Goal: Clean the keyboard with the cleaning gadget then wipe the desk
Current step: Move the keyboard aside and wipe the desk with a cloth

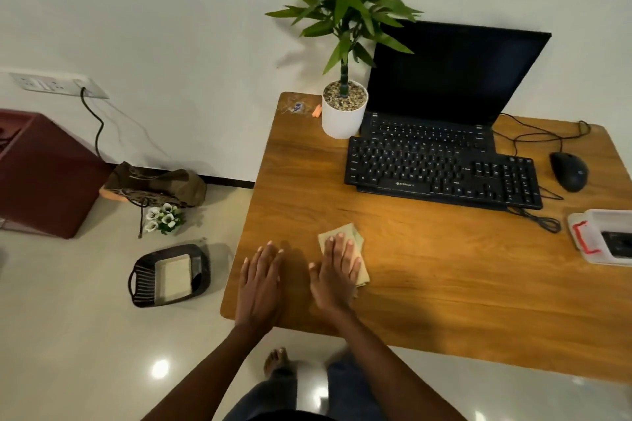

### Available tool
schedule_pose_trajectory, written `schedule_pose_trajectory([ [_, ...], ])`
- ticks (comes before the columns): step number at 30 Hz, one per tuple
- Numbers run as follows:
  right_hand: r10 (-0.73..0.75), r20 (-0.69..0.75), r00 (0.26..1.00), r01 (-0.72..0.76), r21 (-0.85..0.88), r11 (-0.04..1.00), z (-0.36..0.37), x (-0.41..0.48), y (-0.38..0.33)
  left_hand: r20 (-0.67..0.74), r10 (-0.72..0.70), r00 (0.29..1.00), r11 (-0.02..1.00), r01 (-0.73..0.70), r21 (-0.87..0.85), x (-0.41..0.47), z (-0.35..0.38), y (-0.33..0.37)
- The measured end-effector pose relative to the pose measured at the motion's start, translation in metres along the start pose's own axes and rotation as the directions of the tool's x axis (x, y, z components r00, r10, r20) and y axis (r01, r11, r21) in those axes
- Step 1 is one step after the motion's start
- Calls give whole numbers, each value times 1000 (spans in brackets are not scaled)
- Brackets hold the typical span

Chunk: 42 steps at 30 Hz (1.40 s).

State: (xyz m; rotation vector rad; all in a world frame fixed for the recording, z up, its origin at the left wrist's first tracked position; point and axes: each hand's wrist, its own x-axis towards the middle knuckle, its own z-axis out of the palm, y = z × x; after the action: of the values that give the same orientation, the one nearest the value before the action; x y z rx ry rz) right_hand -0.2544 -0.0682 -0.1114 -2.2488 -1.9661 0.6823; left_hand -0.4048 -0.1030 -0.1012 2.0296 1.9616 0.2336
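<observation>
A wooden desk [427, 267] fills the right half of the view. A folded beige cloth [342, 232] lies on the desk's near left part, and my right hand [337, 272] presses flat on it with straight fingers. My left hand [260, 284] rests flat on the bare wood just left of the cloth, near the desk's left edge. A black keyboard [441, 174] lies farther back in front of an open black laptop [451, 79]. A white box with a red clasp [602, 236] sits at the desk's right edge.
A potted plant [343, 109] stands at the desk's back left, a black mouse [569, 171] with its cable to the right of the keyboard. On the floor left of the desk are a dark basket [169, 275], white flowers [164, 217], a bag [157, 184] and a maroon box [44, 174].
</observation>
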Motion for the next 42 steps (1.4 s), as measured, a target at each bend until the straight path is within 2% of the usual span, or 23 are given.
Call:
schedule_pose_trajectory([
  [1, -3, 30, 1000, 3, -5, 1000, 6, -2, -13, 4, -3, 1000, 1000, 3, 10, -3, -2, -10],
  [4, -34, -20, 999, 33, -60, 998, 31, -1, -42, 28, 37, 999, 999, -38, 29, -14, -9, -45],
  [6, -49, 43, 998, 50, -40, 998, 28, -5, -56, 50, 50, 997, 998, -52, 27, -18, -14, -61],
  [8, -112, 103, 988, 115, -22, 993, 26, -10, -64, 35, 30, 999, 999, -30, 11, -23, -19, -75],
  [12, -272, 108, 956, 273, 3, 962, 38, -22, -76, 14, 47, 999, 997, -46, -63, -34, -18, -93],
  [15, -346, 78, 935, 342, 58, 938, 44, -31, -86, 27, 83, 996, 994, -81, -75, -37, -19, -92],
  [21, -491, 82, 868, 474, 160, 866, 59, -56, -97, 18, 8, 1000, 982, -5, -188, -54, -20, -103],
  [24, -540, 81, 838, 516, 207, 831, 68, -81, -100, -48, -18, 999, 975, 7, -224, -66, -25, -113],
  [28, -574, 178, 800, 506, 314, 803, 71, -102, -107, -102, -43, 994, 970, 18, -241, -65, -32, -123],
  [30, -557, 267, 786, 383, 498, 778, 60, -107, -113, -101, -75, 992, 964, 46, -262, -59, -36, -123],
  [32, -442, 446, 778, -3, 707, 707, 34, -108, -112, -134, -148, 980, 944, 100, -315, -54, -43, -116],
  [33, -365, 504, 783, -176, 741, 648, 23, -106, -106, -170, -194, 966, 926, 124, -356, -51, -46, -111],
  [35, -175, 528, 831, -396, 783, 480, 3, -97, -89, -243, -295, 924, 880, 164, -445, -46, -54, -99],
  [36, -88, 538, 838, -481, 806, 345, -5, -91, -79, -269, -324, 907, 863, 167, -478, -43, -57, -94],
  [37, -25, 546, 838, -525, 817, 239, -11, -83, -70, -285, -328, 901, 856, 155, -492, -40, -59, -89],
  [38, 10, 543, 840, -536, 826, 174, -19, -74, -63, -280, -310, 908, 860, 142, -490, -37, -59, -86],
  [39, 43, 517, 855, -513, 829, 222, -25, -64, -56, -257, -283, 924, 867, 132, -480, -35, -58, -83],
  [40, 55, 485, 873, -474, 816, 332, -32, -56, -50, -221, -253, 942, 875, 125, -468, -33, -57, -80],
  [42, 56, 314, 948, -247, 611, 753, -42, -45, -38, -139, -191, 972, 891, 113, -439, -34, -51, -75],
])
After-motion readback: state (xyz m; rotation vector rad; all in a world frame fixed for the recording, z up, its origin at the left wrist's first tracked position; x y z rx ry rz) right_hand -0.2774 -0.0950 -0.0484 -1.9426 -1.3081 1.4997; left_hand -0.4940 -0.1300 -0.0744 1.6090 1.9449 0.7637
